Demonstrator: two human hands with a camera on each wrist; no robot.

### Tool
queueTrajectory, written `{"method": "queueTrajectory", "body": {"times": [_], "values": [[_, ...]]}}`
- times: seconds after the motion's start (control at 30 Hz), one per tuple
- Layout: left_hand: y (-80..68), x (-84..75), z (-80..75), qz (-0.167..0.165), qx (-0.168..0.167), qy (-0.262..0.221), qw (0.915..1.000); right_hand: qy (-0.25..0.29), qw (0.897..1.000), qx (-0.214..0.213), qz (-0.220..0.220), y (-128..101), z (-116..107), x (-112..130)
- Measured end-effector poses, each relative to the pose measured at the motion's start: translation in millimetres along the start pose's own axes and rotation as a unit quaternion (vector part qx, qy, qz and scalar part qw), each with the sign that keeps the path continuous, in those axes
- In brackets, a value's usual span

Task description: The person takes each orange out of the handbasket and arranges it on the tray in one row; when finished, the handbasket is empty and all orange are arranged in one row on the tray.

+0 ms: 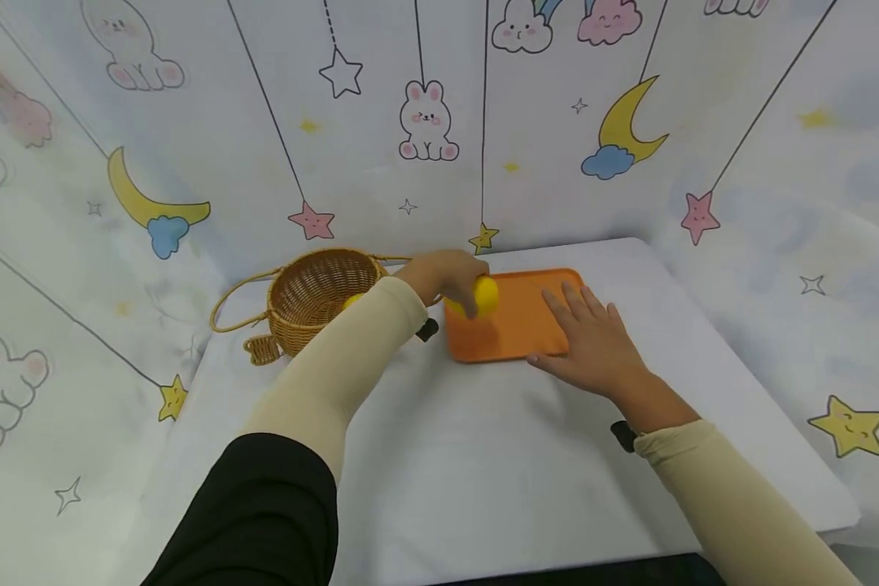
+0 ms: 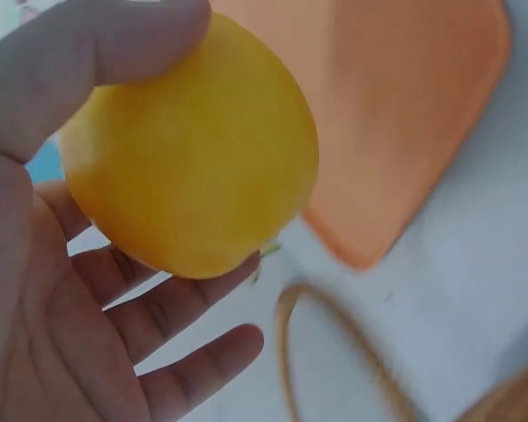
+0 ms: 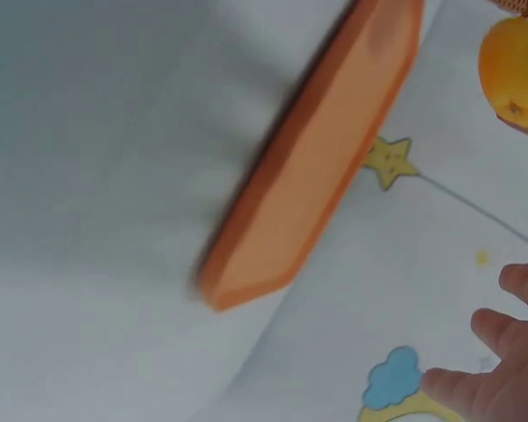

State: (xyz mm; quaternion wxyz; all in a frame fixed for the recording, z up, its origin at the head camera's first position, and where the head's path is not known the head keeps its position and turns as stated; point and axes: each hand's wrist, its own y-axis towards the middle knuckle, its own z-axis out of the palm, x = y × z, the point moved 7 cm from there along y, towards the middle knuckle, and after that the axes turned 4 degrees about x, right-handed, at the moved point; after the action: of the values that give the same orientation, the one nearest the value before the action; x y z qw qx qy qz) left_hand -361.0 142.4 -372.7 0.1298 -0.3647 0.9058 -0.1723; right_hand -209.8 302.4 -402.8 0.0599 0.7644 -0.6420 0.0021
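Head view: we list one yellow fruit point(image 1: 487, 295), gripped in the left hand point(image 1: 447, 277) over the left end of an orange tray point(image 1: 520, 313); most of those fingers are hidden. More yellow shows below the hand; we cannot tell whether it is a second piece. The right hand point(image 1: 596, 346), fingers spread, covers the tray's right end. At left, one wicker basket point(image 1: 309, 293), partly behind the pale sleeve point(image 1: 352, 342); a yellow item point(image 1: 352, 300) inside is mostly hidden.

Left wrist view: we note the fruit pinched between thumb and fingers, some fingertips lost behind it. The tray is cut off above; a wicker handle point(image 2: 339, 325) is blurred.

Right wrist view: we see the right fingers apart, the palm cropped; the fruit is cut by the right edge.
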Motion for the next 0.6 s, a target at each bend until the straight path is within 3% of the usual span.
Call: {"method": "queueTrajectory", "body": {"times": [0.1,0.3,0.43,0.6], "values": [[17.1,-8.1,15.0,-0.010,0.014,0.013,0.9998,-0.010,1.000,-0.001,0.015,-3,7,-17],[38.8,-10.1,36.2,-0.041,0.037,0.028,0.9981,-0.004,1.000,0.009,0.028,-1,26,-43],[47.6,-9.2,42.7,-0.068,0.047,0.009,0.9965,-0.001,0.999,0.012,0.037,-2,36,-64],[56.9,-17.4,46.2,-0.062,0.047,-0.006,0.9969,-0.002,0.998,0.017,0.059,-7,47,-90]]}}
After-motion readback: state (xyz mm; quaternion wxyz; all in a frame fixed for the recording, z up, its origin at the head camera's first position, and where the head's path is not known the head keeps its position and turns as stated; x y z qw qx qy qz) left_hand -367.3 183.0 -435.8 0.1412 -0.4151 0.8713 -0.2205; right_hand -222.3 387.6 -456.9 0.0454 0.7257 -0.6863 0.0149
